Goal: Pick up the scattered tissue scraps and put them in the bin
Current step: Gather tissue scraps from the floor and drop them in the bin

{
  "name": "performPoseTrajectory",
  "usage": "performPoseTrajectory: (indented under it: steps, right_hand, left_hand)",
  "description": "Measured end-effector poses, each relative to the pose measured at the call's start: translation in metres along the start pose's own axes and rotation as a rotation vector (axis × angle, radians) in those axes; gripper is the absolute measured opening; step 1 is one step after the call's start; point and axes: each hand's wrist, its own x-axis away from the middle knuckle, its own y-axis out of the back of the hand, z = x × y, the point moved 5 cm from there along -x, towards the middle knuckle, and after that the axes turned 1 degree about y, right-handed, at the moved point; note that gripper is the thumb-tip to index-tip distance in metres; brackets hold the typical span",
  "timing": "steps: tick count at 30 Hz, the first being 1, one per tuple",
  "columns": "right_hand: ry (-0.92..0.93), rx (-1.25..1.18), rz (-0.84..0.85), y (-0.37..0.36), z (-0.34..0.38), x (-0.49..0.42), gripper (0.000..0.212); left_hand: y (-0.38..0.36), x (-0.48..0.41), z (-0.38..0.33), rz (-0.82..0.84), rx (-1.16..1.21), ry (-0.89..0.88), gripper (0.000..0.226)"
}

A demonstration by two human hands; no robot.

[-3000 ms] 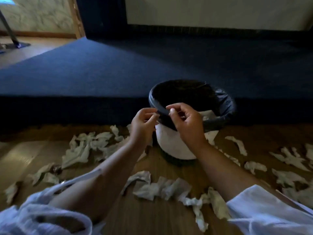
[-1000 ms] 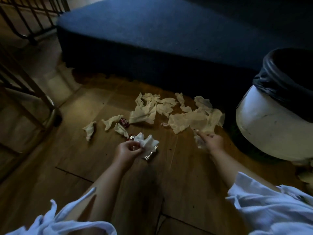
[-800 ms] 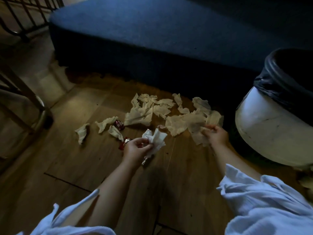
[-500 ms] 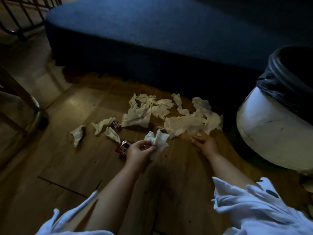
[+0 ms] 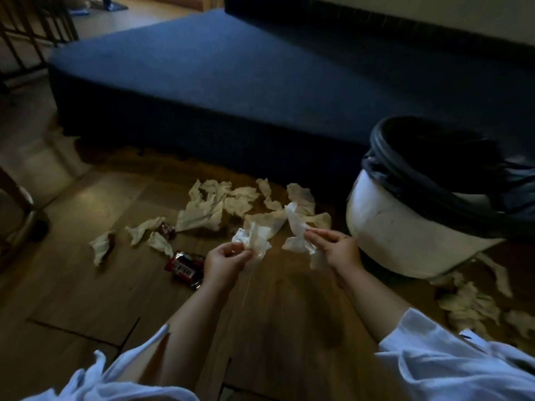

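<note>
My left hand (image 5: 224,261) pinches a crumpled white tissue scrap (image 5: 252,238) above the wooden floor. My right hand (image 5: 338,250) pinches a longer tissue scrap (image 5: 296,227) that hangs from its fingers, lifted off the floor. Both hands sit side by side, left of the bin (image 5: 405,227), a white round tub lined with a black bag. Several more tissue scraps (image 5: 208,209) lie in a loose pile beyond my hands, and others (image 5: 469,305) lie on the floor at the right, near the bin's base.
A low dark blue platform (image 5: 260,82) runs along the far side of the floor, right behind the scraps and the bin. A red wrapper (image 5: 183,266) lies left of my left hand. Dark metal furniture legs (image 5: 26,215) stand at the far left.
My right hand has picked a long tissue scrap off the pile and raised it. My left hand has kept its scrap and moved up beside the right hand.
</note>
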Motion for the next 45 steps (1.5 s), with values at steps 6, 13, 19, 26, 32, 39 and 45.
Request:
performPoseTrajectory:
  steps: [6, 13, 19, 26, 32, 39, 45]
  right_hand:
    - [0.122, -0.225, -0.042, 0.042, 0.083, 0.015, 0.029]
    - [0.269, -0.399, -0.148, 0.115, 0.168, 0.024, 0.016]
    - [0.295, -0.301, -0.385, 0.197, 0.176, -0.003, 0.01]
    - [0.022, -0.184, -0.383, 0.242, 0.138, -0.028, 0.029]
    - [-0.044, -0.173, -0.301, 0.26, 0.128, -0.025, 0.038]
    - [0.221, -0.143, -0.438, 0.278, 0.116, 0.026, 0.019]
    - [0.235, -0.195, -0.587, 0.306, 0.048, 0.079, 0.018]
  left_hand:
    - [-0.051, 0.024, -0.067, 0.142, 0.106, -0.154, 0.028]
    - [-0.126, 0.047, -0.136, 0.231, 0.181, -0.117, 0.035]
    - [-0.19, 0.065, -0.189, 0.314, 0.176, -0.176, 0.03]
    - [-0.281, 0.058, -0.207, 0.328, -0.099, -0.26, 0.009]
    - [-0.31, 0.057, -0.195, 0.307, -0.192, -0.193, 0.043]
    - [-0.299, 0.113, -0.156, 0.363, -0.188, -0.51, 0.021]
    - [-0.289, 0.158, -0.092, 0.403, -0.287, -1.085, 0.017]
